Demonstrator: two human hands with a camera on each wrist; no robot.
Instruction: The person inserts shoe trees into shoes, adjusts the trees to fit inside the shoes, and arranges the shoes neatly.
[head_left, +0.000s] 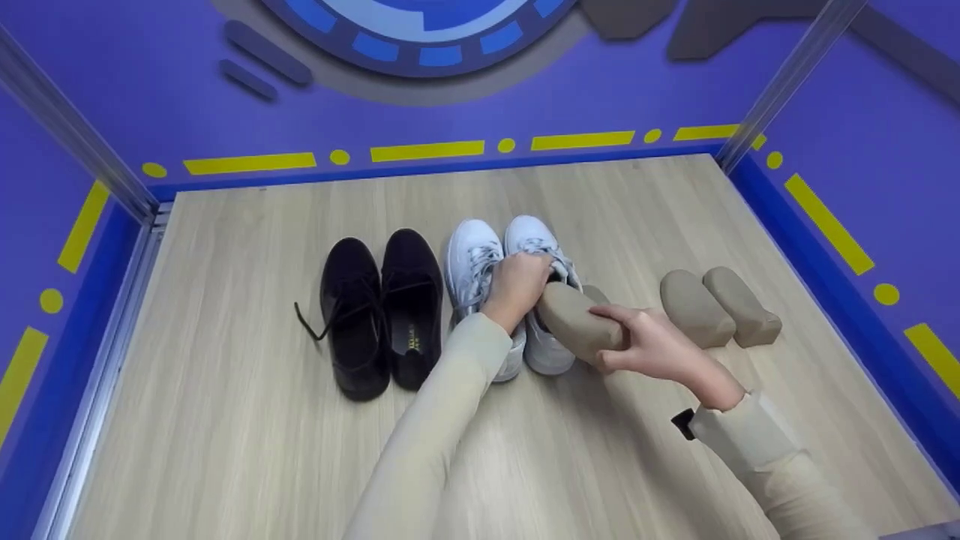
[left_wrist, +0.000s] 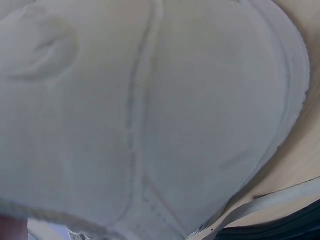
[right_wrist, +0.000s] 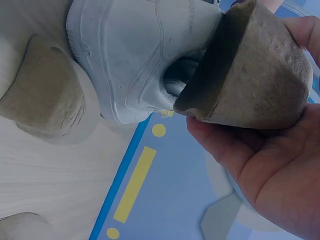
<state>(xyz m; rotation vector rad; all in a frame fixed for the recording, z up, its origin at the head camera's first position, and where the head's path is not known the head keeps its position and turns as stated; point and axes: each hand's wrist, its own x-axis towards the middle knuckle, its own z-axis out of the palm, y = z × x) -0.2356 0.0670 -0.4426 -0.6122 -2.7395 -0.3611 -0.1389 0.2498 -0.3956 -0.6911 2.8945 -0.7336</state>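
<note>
A pair of white lace-up sneakers stands mid-board: the left sneaker (head_left: 471, 236) and the right sneaker (head_left: 551, 355). My left hand (head_left: 519, 285) grips the right sneaker at its laces and tongue, fingers curled; the fingertips are hidden. White sneaker leather (left_wrist: 210, 100) fills the left wrist view. Between thumb and fingers, my right hand (head_left: 652, 345) holds a beige moulded shoe insert (head_left: 576, 319), tilted at that sneaker's opening. Seen from the right wrist, the insert (right_wrist: 270, 75) shows its hollow end beside the opening. Another beige insert (head_left: 596, 295) lies partly hidden behind it.
To the left stands a pair of black lace-up shoes (head_left: 409, 270), one lace trailing on the board. Two more beige inserts (head_left: 694, 307) lie at the right. Purple walls (head_left: 330, 124) enclose the wooden board (head_left: 247, 300) at the back and sides.
</note>
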